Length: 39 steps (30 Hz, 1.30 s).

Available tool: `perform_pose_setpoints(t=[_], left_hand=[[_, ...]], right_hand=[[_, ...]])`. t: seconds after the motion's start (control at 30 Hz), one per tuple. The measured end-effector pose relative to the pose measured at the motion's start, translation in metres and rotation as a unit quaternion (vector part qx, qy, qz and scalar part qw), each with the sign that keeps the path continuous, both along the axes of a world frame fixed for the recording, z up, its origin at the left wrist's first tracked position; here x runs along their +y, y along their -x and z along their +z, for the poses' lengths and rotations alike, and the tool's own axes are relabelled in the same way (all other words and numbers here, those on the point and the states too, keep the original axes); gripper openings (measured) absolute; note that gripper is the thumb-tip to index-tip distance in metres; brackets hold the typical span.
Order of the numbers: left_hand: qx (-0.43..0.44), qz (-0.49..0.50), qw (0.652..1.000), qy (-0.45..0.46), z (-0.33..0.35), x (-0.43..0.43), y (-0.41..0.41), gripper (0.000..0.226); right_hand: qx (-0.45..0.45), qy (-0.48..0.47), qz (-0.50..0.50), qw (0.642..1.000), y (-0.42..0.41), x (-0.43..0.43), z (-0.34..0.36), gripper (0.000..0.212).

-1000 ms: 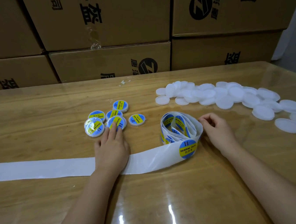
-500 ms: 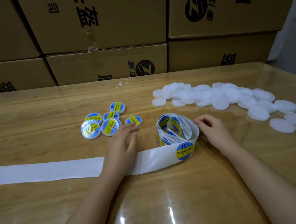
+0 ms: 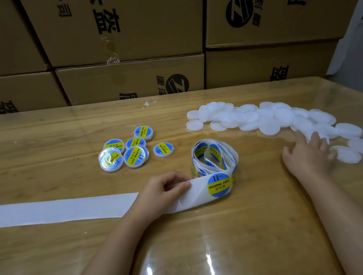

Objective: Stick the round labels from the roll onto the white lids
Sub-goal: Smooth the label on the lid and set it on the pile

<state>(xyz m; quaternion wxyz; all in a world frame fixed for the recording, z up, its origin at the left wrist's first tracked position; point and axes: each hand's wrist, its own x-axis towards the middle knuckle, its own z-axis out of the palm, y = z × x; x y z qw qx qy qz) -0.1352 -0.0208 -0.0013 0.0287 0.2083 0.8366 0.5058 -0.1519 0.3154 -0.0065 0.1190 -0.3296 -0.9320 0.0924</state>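
Stacked cardboard boxes point(image 3: 123, 22) with black print stand behind a glossy wooden tabletop point(image 3: 53, 251). The landmark here is the roll of labels point(image 3: 214, 158), which stands on its edge near the middle of the tabletop, loosely wound. Far to the left of the roll, its bare white backing strip point(image 3: 56, 210) lies flat and runs out of view. Behind and to the left of the roll is a small group of finished lids point(image 3: 130, 149) that carry blue and yellow labels, some overlapping. Just left of the roll, the left hand point(image 3: 159, 193) rests on the strip with curled fingers, pinching the paper between thumb and forefinger. On the strip at the front of the roll sits one round label point(image 3: 218, 185), face up. To the right of the roll, the right hand point(image 3: 308, 155) is flat with fingers spread, its fingertips at the near edge of the pile of plain white lids point(image 3: 263, 117). This pile stretches behind and to the right of the roll.
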Motion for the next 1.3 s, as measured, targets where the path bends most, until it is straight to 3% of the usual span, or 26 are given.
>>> perform_pose_setpoints(t=[0.1, 0.17, 0.23, 0.4, 0.53, 0.6, 0.67, 0.73, 0.8, 0.87, 0.93, 1.03, 1.17, 1.3], left_hand=[[0.111, 0.015, 0.988, 0.107, -0.003, -0.004, 0.003, 0.006], [0.2, 0.041, 0.963, 0.177, -0.004, -0.004, 0.002, 0.015], [0.232, 0.059, 0.953, 0.185, -0.001, -0.002, 0.001, 0.018], [0.253, 0.069, 0.95, 0.172, 0.001, 0.005, -0.004, 0.025], [0.225, 0.014, 0.968, 0.106, 0.002, 0.019, -0.01, 0.027], [0.205, -0.001, 0.975, 0.081, -0.001, 0.024, -0.011, 0.023], [0.17, -0.006, 0.984, 0.055, -0.004, 0.025, -0.012, 0.019], [0.123, -0.007, 0.992, 0.031, -0.005, 0.023, -0.012, 0.025], [0.098, -0.01, 0.995, 0.02, -0.006, 0.021, -0.012, 0.033], [0.085, -0.012, 0.996, 0.008, -0.006, 0.021, -0.012, 0.032], [0.078, -0.01, 0.997, -0.007, -0.007, 0.021, -0.011, 0.029], [0.075, -0.009, 0.997, -0.014, -0.009, 0.021, -0.01, 0.028], [0.062, 0.017, 0.995, -0.075, -0.008, 0.02, -0.007, 0.03], [0.054, 0.044, 0.988, -0.135, -0.004, 0.021, -0.005, 0.037]], right_hand=[[-0.034, 0.007, -0.005, 0.999, 0.001, 0.0, -0.003, 0.051], [-0.022, -0.009, -0.003, 1.0, 0.002, -0.002, -0.002, 0.047], [-0.003, -0.026, 0.008, 1.0, 0.001, -0.005, 0.0, 0.043], [0.056, -0.033, 0.11, 0.992, 0.001, -0.019, -0.001, 0.021], [0.074, -0.016, 0.194, 0.978, 0.003, -0.031, -0.002, 0.029], [0.151, 0.094, 0.239, 0.955, 0.003, -0.041, 0.0, 0.029], [0.253, 0.305, 0.262, 0.88, -0.001, -0.055, 0.007, 0.029], [0.301, 0.501, 0.267, 0.766, -0.006, -0.068, 0.016, 0.03], [0.289, 0.663, 0.276, 0.633, -0.01, -0.078, 0.025, 0.03], [0.259, 0.756, 0.286, 0.529, -0.015, -0.083, 0.032, 0.031], [0.239, 0.784, 0.3, 0.488, -0.019, -0.085, 0.036, 0.034], [0.238, 0.769, 0.313, 0.504, -0.021, -0.088, 0.039, 0.035], [0.244, 0.683, 0.352, 0.591, -0.025, -0.093, 0.043, 0.036], [0.206, 0.633, 0.425, 0.614, -0.035, -0.109, 0.046, 0.035]])
